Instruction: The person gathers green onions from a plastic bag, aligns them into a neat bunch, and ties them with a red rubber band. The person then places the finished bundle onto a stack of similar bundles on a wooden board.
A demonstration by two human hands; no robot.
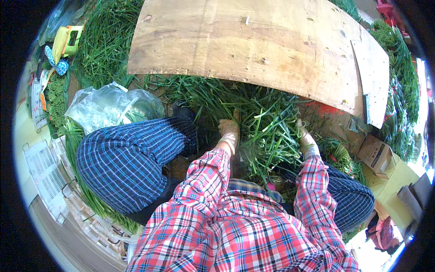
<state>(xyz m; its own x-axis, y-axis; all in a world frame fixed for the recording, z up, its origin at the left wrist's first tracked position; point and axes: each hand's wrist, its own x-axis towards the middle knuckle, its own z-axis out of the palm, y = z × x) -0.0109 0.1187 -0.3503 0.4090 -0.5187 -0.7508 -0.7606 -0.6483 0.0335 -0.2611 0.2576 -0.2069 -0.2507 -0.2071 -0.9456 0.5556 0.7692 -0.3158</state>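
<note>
A loose heap of long green leafy stalks [272, 136] lies on the ground between my knees, reaching up under the edge of a plywood board [238, 40]. My left hand [231, 129], in a pale glove, is upright against the heap's left side with its fingers extended. At the heap's right side is my right hand [305, 137], also gloved, its palm turned inward to the stalks. The heap lies between both hands; the leaves partly cover the fingertips, so how firmly they press cannot be told.
A clear plastic bag [112, 105] of greens lies left of my knee. More stalks [105, 44] are piled at upper left. Tied bunches [340, 156] and a cardboard box [375, 154] are at right. White plastic crates [46, 176] stand at far left.
</note>
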